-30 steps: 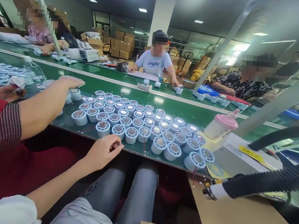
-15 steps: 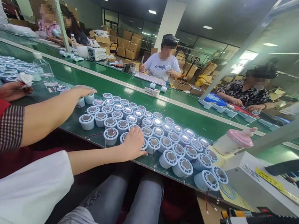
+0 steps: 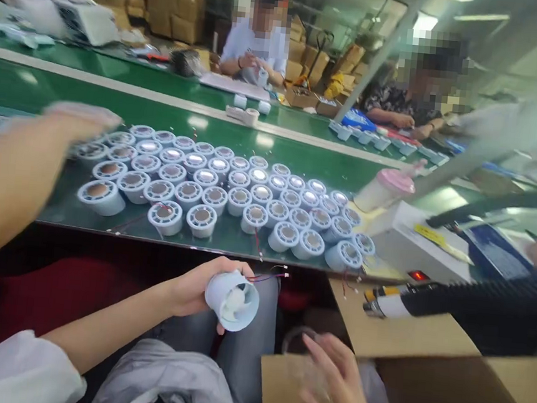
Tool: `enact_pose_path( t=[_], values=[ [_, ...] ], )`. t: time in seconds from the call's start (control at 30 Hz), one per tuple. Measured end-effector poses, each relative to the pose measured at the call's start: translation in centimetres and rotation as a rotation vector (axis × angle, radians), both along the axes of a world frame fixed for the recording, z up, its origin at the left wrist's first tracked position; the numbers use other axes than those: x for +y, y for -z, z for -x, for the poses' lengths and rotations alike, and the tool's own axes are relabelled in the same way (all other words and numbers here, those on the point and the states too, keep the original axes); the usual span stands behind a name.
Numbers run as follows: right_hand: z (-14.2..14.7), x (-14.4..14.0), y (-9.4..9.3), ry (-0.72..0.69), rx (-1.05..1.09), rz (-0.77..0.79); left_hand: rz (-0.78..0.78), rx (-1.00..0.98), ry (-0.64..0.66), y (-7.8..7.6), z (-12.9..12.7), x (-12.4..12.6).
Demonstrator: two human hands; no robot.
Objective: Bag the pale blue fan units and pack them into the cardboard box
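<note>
In the head view, the left hand (image 3: pixel 195 290) is clamping its fingers around one pale blue fan housing (image 3: pixel 217 292), whose round mouth is facing the camera and showing one white fan (image 3: pixel 237 300). Wires ending in two small plugs (image 3: pixel 285 272) are sticking out beside it. This housing is hanging over the lap, just off the table edge. The right hand (image 3: pixel 340 383) is hovering, blurred, over one cardboard carton (image 3: pixel 449 393); I cannot tell whether its fingers are gripping anything. More than forty similar housings (image 3: pixel 201 221) are standing in rows on the dark table (image 3: pixel 121 221). To their right, one pink-lidded cup (image 3: pixel 382 189) is standing near one pale box (image 3: pixel 397 238). At left, one co-worker's arm (image 3: pixel 17 167) is stretching toward the rows. Across the green belt (image 3: pixel 164 108), two people are sitting, one in a white shirt (image 3: pixel 245 42), one in a patterned top (image 3: pixel 386 92).
</note>
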State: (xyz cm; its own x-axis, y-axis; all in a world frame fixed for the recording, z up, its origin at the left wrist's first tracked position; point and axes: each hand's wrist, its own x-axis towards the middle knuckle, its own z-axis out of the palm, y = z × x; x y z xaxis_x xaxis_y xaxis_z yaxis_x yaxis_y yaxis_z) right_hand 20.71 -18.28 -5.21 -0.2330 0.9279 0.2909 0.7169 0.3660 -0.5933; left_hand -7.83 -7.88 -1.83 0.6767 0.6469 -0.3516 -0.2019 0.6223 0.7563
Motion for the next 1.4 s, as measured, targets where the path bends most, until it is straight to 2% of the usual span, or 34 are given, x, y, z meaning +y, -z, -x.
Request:
enact_pose_path(
  t=[0.03, 0.1, 0.17, 0.27, 0.3, 0.37, 0.43, 0.53, 0.63, 0.7, 0.77, 0.9, 1.0, 1.17, 1.23, 1.3, 1.4],
  values=[
    [1.4, 0.4, -0.3, -0.054, -0.113, -0.115, 0.017, 0.045, 0.064, 0.8, -0.6, 0.1],
    [3.7, 1.7, -1.4, -0.031, -0.289, -0.266, -0.072, 0.159, 0.200, 1.4, -1.7, 0.2],
    [5.2, 3.3, -2.5, 0.020, -0.418, -0.300, -0.339, 0.288, 0.297, 1.1, -2.3, 0.5],
    [5.7, 4.7, -3.4, 0.015, -0.458, -0.184, -0.819, 0.497, 0.310, 0.1, -2.9, 0.5],
    [5.6, 4.9, -3.4, -0.017, -0.405, -0.102, -0.924, 0.545, 0.286, -0.1, -3.0, 0.5],
    [5.3, 4.9, -3.4, -0.069, -0.215, 0.085, -1.008, 0.590, 0.217, -0.1, -3.2, 0.3],
    [5.0, 4.6, -3.5, -0.049, 0.005, 0.225, -1.019, 0.575, 0.129, 0.6, -3.3, 0.2],
    [4.9, 4.3, -3.9, 0.041, 0.221, 0.318, -1.064, 0.534, 0.044, 2.2, -3.2, 0.1],
    [4.9, 4.2, -3.9, 0.094, 0.375, 0.373, -1.163, 0.480, 0.032, 3.6, -3.1, 0.2],
    [4.8, 4.3, -3.5, 0.122, 0.499, 0.410, -1.168, 0.436, 0.056, 4.0, -3.0, 0.3],
    [4.6, 4.4, -3.0, 0.146, 0.642, 0.483, -1.071, 0.380, 0.122, 4.1, -2.9, 0.3],
    [4.2, 4.5, -2.2, 0.159, 0.889, 0.596, -0.764, 0.284, 0.200, 3.6, -2.9, 0.3],
    [4.3, 4.2, -2.3, 0.120, 0.853, 0.511, -0.665, 0.256, 0.167, 3.3, -3.0, -0.1],
    [5.5, 3.3, -2.5, 0.129, 0.322, 0.137, -0.766, 0.383, 0.053, 3.5, -3.1, -0.7],
    [5.9, 3.2, -2.4, 0.156, 0.218, 0.067, -0.805, 0.413, 0.033, 3.7, -3.1, -0.8],
    [5.9, 3.4, -2.4, 0.165, 0.276, 0.148, -0.817, 0.403, 0.044, 3.7, -3.1, -0.7],
    [5.4, 4.1, -2.6, 0.151, 0.574, 0.385, -0.827, 0.359, 0.105, 3.6, -3.1, -0.4]
  ],
)
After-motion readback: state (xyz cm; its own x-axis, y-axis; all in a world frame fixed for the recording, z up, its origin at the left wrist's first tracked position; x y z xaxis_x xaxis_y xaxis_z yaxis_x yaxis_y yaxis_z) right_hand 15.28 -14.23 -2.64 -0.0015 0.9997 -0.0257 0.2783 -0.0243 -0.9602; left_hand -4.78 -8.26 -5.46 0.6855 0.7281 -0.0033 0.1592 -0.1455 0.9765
